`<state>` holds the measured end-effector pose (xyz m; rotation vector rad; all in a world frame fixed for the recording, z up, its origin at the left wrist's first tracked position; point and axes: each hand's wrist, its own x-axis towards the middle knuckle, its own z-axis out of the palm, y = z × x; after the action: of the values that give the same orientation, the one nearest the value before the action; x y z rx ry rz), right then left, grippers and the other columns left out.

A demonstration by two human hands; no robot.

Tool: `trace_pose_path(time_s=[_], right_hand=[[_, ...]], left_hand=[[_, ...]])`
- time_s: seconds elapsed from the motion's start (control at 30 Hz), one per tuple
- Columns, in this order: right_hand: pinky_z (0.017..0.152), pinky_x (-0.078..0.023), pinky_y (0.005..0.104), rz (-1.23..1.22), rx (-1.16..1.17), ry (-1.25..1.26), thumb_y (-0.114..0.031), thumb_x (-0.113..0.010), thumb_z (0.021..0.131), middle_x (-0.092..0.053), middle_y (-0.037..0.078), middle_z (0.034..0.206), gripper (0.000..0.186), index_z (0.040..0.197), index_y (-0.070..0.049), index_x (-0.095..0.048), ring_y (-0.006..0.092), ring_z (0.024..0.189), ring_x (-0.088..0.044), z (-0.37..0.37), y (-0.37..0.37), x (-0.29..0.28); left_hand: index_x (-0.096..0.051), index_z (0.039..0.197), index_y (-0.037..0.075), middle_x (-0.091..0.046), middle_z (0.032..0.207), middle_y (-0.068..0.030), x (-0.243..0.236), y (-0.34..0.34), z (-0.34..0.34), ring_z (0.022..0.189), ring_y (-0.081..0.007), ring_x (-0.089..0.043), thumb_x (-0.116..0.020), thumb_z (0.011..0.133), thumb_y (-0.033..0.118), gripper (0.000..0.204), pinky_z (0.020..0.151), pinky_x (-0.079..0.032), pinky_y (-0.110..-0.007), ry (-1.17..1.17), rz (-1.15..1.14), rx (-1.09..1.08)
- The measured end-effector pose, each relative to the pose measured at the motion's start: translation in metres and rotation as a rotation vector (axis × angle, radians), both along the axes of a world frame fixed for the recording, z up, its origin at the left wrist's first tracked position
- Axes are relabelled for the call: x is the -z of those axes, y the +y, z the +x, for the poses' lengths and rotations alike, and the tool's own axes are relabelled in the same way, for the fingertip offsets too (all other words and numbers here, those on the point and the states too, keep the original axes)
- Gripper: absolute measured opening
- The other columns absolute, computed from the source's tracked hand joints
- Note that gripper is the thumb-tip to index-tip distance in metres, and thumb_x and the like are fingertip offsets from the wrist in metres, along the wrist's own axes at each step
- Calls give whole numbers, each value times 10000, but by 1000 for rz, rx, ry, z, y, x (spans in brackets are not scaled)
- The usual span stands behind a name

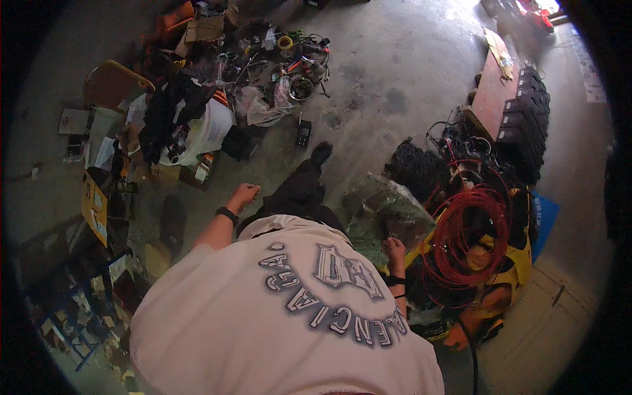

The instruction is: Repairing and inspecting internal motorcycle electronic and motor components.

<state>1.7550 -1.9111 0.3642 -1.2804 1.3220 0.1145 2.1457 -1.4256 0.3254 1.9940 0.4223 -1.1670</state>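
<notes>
Plastic sheeting (388,204), clear and crumpled, is at the right hand (395,249), beside a coil of red cable or tubing (449,227). Handling it well would call for a light edge grip, folds kept clear of the loops. The right fingers curl at the sheet's edge; whether they pinch it, I cannot tell. The left hand's (245,195) fingers bend loosely, how far closed unclear, nothing visible in them.
</notes>
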Motion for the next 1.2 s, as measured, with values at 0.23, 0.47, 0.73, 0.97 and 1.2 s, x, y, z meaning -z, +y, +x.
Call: trace_pose_path(time_s=[0.23,0.47,0.73,0.97,1.2], right_hand=[[673,-577,324,132,13,72,-251,-657,968,-703,134,948,337,1133,43,-641,220,790,-693,59,-79,6],[744,-590,377,98,-144,116,-259,-639,987,-713,118,1009,329,1182,6,-638,235,859,-710,168,-144,0],[684,-590,354,192,-139,154,-202,-670,961,-716,114,970,293,1151,21,-666,205,802,-700,273,-254,12],[651,-560,331,218,-237,65,-199,-670,960,-709,89,891,257,1092,22,-677,186,751,-674,348,-420,52],[602,-503,305,44,-375,103,-214,-686,958,-686,50,827,280,1046,52,-684,144,726,-633,472,-538,38]], left_hand=[[-725,969,-23,-691,822,-60,-10,-81,79,695,-152,-625,-678,921,360,389,660,-507,-335,30,-1,3],[-742,960,3,-699,797,-45,-28,-154,172,687,-135,-632,-683,918,343,348,660,-507,-339,-104,-3,-74],[-700,910,37,-675,822,-11,-13,-224,221,714,-115,-618,-672,948,294,261,642,-496,-293,-54,4,-143],[-725,1015,17,-681,801,-11,-16,-320,224,664,-120,-614,-675,943,329,324,626,-500,-294,47,50,-343],[-712,1090,16,-704,964,-43,-50,-403,258,815,-138,-656,-649,962,336,350,752,-525,-298,-42,20,-378]])
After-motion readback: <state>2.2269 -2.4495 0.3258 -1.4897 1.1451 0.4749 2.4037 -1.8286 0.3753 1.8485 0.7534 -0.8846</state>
